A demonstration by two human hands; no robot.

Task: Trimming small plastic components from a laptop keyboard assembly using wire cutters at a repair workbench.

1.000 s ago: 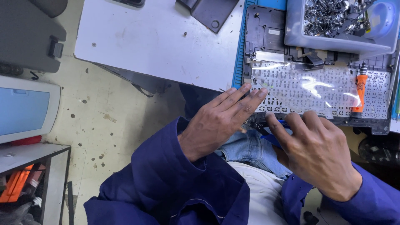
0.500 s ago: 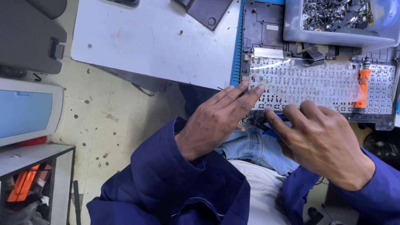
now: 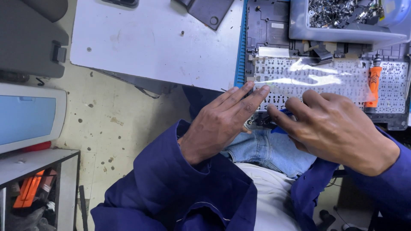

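A laptop keyboard panel (image 3: 394, 85), white-backed and partly under a shiny clear film (image 3: 312, 77), lies on the bench's near edge. My left hand (image 3: 218, 124) lies flat with its fingers straight, the tips resting on the panel's near left corner, and it holds nothing. My right hand (image 3: 338, 128) is curled just to the right of it. Its fingertips pinch a small blue tool (image 3: 280, 127) at the panel's near edge. Most of the tool is hidden under the fingers. Both arms wear dark blue sleeves.
An orange-handled screwdriver (image 3: 373, 83) lies on the panel's right part. Behind it stands a grey tray (image 3: 299, 30) of metal scrap. A white tabletop (image 3: 162, 42) with a blue mat edge (image 3: 241, 51) lies to the left. A pale blue-screened device (image 3: 25, 115) and a shelf with orange tools (image 3: 30, 188) stand over the stained floor.
My right hand has slid left along the panel's near edge, closer to my left fingertips. My left hand stays flat on the corner. The view has shifted slightly.
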